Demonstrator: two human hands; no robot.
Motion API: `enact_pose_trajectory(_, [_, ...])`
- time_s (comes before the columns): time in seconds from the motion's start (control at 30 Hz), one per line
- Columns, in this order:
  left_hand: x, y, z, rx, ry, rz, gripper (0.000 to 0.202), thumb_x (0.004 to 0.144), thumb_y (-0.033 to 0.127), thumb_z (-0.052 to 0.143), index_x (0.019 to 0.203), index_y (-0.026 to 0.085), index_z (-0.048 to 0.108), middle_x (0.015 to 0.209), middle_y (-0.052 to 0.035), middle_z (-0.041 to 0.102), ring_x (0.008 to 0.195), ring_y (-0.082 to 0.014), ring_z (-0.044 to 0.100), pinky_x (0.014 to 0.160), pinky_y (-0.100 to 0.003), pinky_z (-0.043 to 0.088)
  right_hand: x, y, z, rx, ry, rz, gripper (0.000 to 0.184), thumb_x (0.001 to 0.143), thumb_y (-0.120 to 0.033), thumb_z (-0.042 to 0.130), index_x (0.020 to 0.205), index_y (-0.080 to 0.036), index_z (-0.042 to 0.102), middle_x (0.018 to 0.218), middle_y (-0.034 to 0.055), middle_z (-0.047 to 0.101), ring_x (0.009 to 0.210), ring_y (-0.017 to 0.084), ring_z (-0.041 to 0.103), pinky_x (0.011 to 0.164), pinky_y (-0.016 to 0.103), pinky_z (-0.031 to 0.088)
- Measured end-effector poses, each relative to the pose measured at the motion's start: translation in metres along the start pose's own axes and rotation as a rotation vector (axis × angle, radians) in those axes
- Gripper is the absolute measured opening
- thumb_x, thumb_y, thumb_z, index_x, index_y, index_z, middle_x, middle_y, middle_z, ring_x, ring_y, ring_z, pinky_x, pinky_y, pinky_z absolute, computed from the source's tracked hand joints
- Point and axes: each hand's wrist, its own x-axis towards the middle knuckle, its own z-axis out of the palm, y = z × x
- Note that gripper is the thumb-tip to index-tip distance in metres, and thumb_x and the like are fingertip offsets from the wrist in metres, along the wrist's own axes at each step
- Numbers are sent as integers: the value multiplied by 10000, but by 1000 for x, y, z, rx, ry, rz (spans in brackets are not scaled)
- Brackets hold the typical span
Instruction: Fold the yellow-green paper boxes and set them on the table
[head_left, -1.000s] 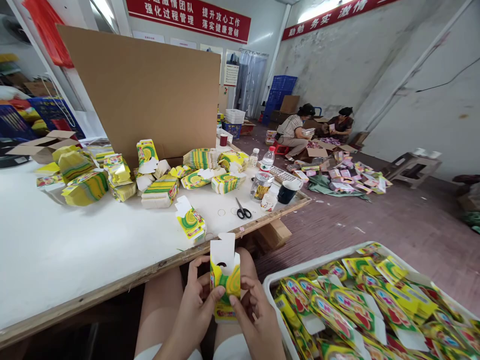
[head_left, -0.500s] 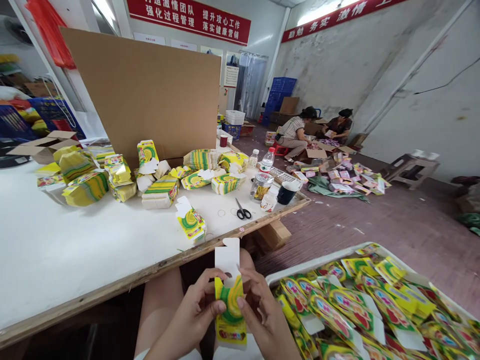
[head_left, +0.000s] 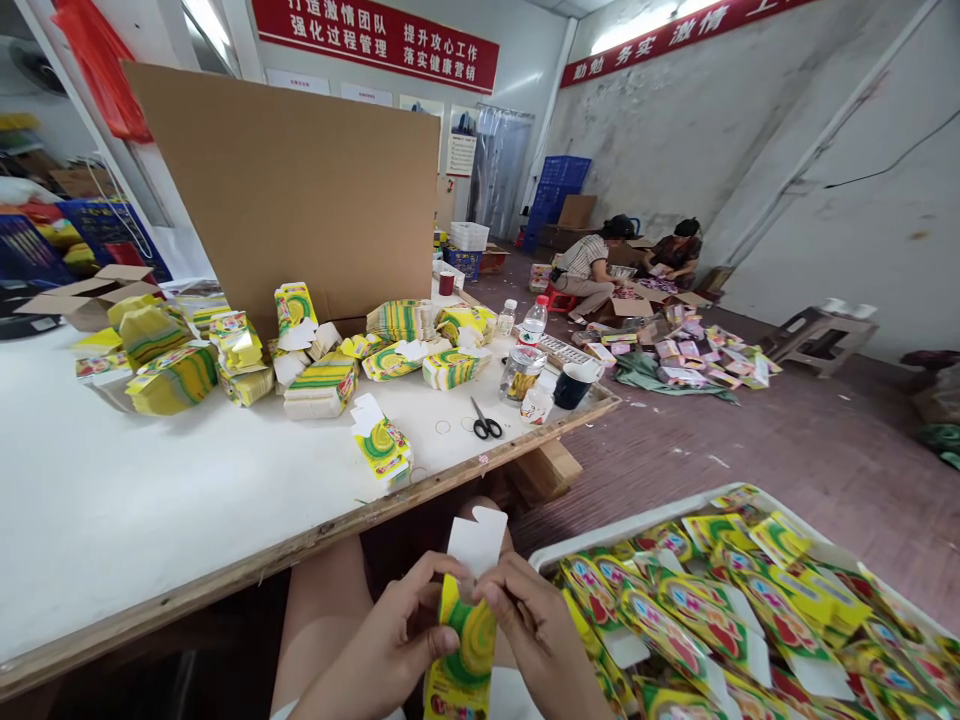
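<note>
Over my lap is a small yellow and green printed carton (head_left: pixel 471 645) with a white flap standing up at its top. My left hand (head_left: pixel 405 630) grips the carton's left edge, thumb on the printed front. Closed at its upper right is my right hand (head_left: pixel 529 620), fingers pinched where the flap meets the opening. The carton's inside is hidden from me. On the table ahead lies a small stack of matching flat cartons (head_left: pixel 381 440), and close to it a pair of black-handled scissors (head_left: pixel 486 424).
To my right a white tray (head_left: pixel 540 556) is heaped with yellow and red cartons. Bundled cartons (head_left: pixel 322 385) line the table's back before a large cardboard sheet (head_left: pixel 300 200). A glass jar (head_left: pixel 523 374) and dark mug (head_left: pixel 574 385) stand near the corner. Two people sit beyond.
The carton has tilted and dropped slightly, its flap leaning right. My right hand has moved up from the carton's front to the flap's base. My left hand keeps its grip.
</note>
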Motion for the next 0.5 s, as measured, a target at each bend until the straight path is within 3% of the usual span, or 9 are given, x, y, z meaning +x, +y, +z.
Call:
enact_pose_trajectory(0.07, [-1,-3,1,-49,32,2,655,885,383,654,1422,286,292,974,-54,666,873,-201,633,805,-331,467,-2,2,3,45,83,9,242,976,-368,500,923,-216,681,846,45,667,803,196,646,713,274,492])
enact_pose_trajectory(0.13, [-1,-4,1,-63,50,5,813,887,380,652,1504,312,128,1035,-75,690,917,-221,659,853,-371,482,-4,6,7,104,165,38,226,962,-367,529,1100,-222,634,949,76,681,875,221,665,749,296,533])
enact_pose_trajectory(0.23, [-1,-1,-1,65,42,7,633,892,350,644,1455,310,359,1226,-103,651,1117,-258,618,948,-377,473,-7,14,8,137,242,45,330,955,-364,544,1259,-238,567,1096,109,666,976,242,669,825,327,556])
enact_pose_trajectory(0.3, [0,1,-3,162,70,30,470,890,322,645,1344,283,530,1288,-97,625,1182,-268,585,977,-354,470,-7,16,4,113,218,-10,282,968,-372,516,1201,-265,634,1134,97,666,1051,247,649,894,339,532])
enact_pose_trajectory(0.37, [2,1,-5,214,112,57,389,897,310,632,1282,271,592,1297,-90,623,1126,-252,616,951,-328,494,-7,14,-1,69,167,-68,288,979,-399,477,1111,-280,704,1131,81,668,1095,251,621,923,341,507])
enact_pose_trajectory(0.43, [3,-1,-5,255,148,63,367,910,302,610,1276,277,601,1305,-84,624,1069,-234,641,912,-306,521,-5,11,-5,28,112,-47,298,962,-420,503,1113,-278,716,1081,71,679,1027,244,632,868,326,515])
enact_pose_trajectory(0.5, [4,-3,-5,293,173,59,382,917,281,597,1299,295,588,1325,-78,617,1079,-230,640,916,-302,528,-4,9,-3,15,59,58,317,920,-400,577,1192,-266,668,953,47,703,810,205,654,706,282,529])
